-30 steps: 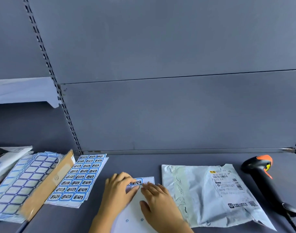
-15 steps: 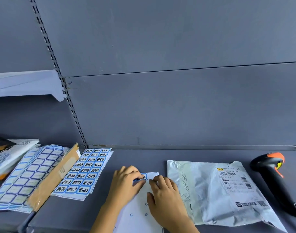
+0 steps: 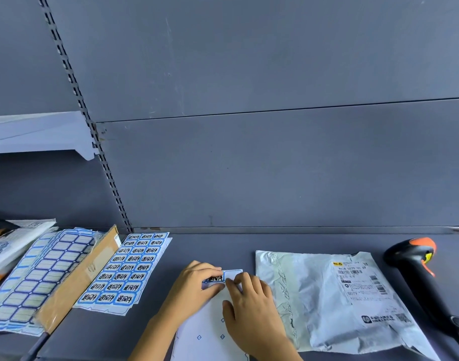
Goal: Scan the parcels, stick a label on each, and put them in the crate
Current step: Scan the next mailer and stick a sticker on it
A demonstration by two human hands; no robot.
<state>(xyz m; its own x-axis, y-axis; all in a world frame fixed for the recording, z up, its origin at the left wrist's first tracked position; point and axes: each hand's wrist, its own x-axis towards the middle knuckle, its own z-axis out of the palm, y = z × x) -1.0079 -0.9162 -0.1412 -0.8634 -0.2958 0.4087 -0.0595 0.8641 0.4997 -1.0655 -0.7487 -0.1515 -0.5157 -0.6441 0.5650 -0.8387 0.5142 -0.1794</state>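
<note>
- Left hand (image 3: pixel 194 290): palm down, fingers curled, thumb and fingertips pinching a printed label (image 3: pixel 215 278) at the top of the backing sheet (image 3: pixel 210 329).
- Right hand (image 3: pixel 251 306): palm down, fingers together, pressing the sheet flat.
- Parcel (image 3: pixel 314 300): lies flat, just right of the right hand.

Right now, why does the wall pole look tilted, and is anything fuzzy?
Head view: the wide-angle lens probably makes the slotted upright lean; the light is soft and even, with no harsh glare; the small print on the parcel is too fuzzy to read.

Left hand (image 3: pixel 194 286) just beside right hand (image 3: pixel 251 300)
</note>
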